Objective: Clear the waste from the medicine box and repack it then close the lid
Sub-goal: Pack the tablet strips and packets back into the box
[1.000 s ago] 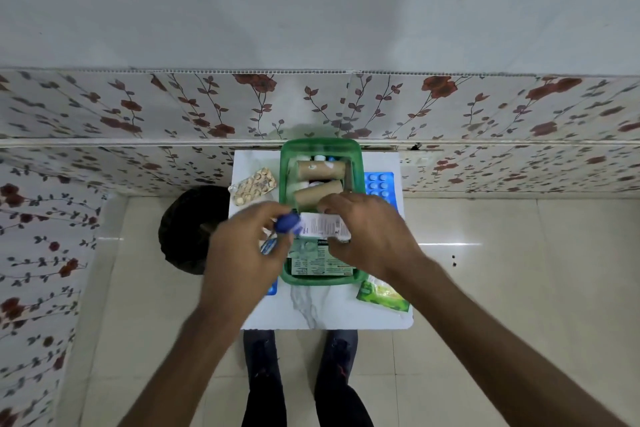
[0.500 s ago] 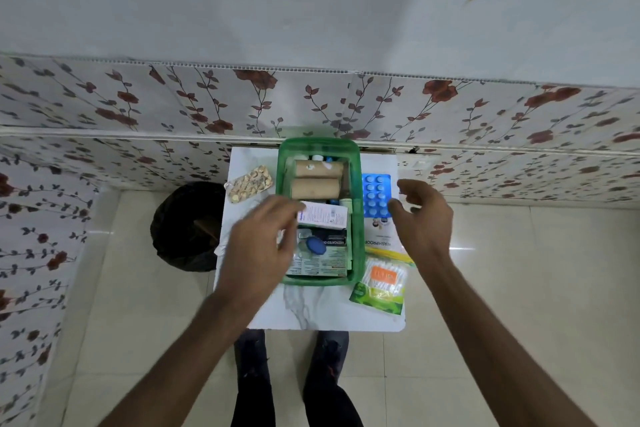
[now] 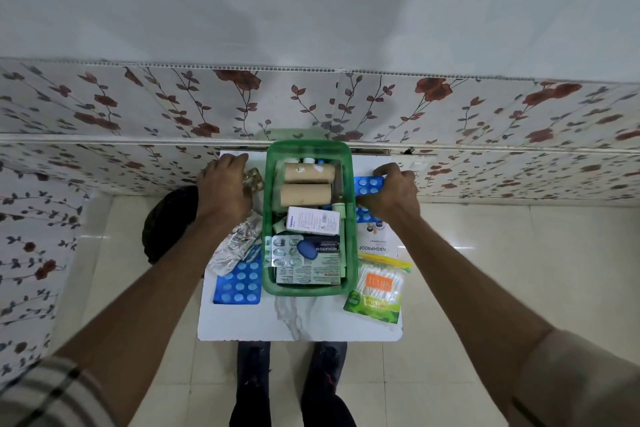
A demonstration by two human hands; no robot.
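Note:
The open green medicine box (image 3: 308,290) stands mid-table. It holds two brown bandage rolls (image 3: 306,184), a white carton (image 3: 313,220), a silver blister strip (image 3: 282,251), a blue cap (image 3: 307,250) and a dressing packet (image 3: 311,274). My left hand (image 3: 225,189) is left of the box, curled over a beige tablet strip (image 3: 255,178) that mostly hides beneath it. My right hand (image 3: 394,191) is right of the box, fingers closed on the far end of a blue blister pack (image 3: 367,184).
Crumpled silver foil (image 3: 239,243) and another blue blister pack (image 3: 239,282) lie left of the box. A plaster packet (image 3: 377,244) and a cotton-bud pack (image 3: 379,288) lie right of it. A black bin (image 3: 169,218) stands on the floor left of the small white table (image 3: 301,326).
Both hands left the box: the left went out to the beige tablet strip, the right to the blue blister pack. The white carton and blue cap now lie inside the box.

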